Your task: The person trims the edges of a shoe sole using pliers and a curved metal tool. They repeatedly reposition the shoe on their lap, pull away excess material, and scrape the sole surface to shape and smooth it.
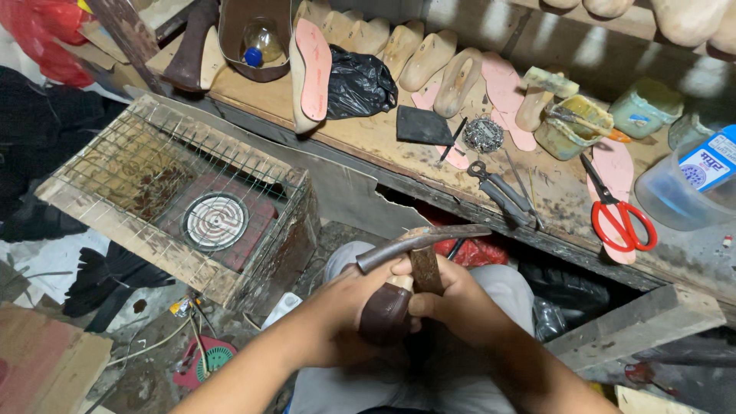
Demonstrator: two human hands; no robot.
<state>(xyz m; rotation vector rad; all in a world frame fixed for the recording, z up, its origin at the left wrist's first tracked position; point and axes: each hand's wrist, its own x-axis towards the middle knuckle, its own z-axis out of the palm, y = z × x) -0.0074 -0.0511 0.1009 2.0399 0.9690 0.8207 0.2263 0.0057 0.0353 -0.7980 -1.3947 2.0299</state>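
Fingers of the left hand (349,307) gripped a dark brown leather shoe (386,313) at lower centre; the right hand (445,295) clutched a rusty metal hammer (420,244), leather half fitted.

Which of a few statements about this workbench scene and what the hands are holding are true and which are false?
1. Both hands grip a brown shoe on the lap. True.
2. The right hand holds a hammer-like tool. True.
3. The red-handled scissors lie on the floor. False: they lie on the wooden bench.
4. The left hand holds black pliers. False: the pliers lie on the bench.
5. A wire grille covers the heater box. True.
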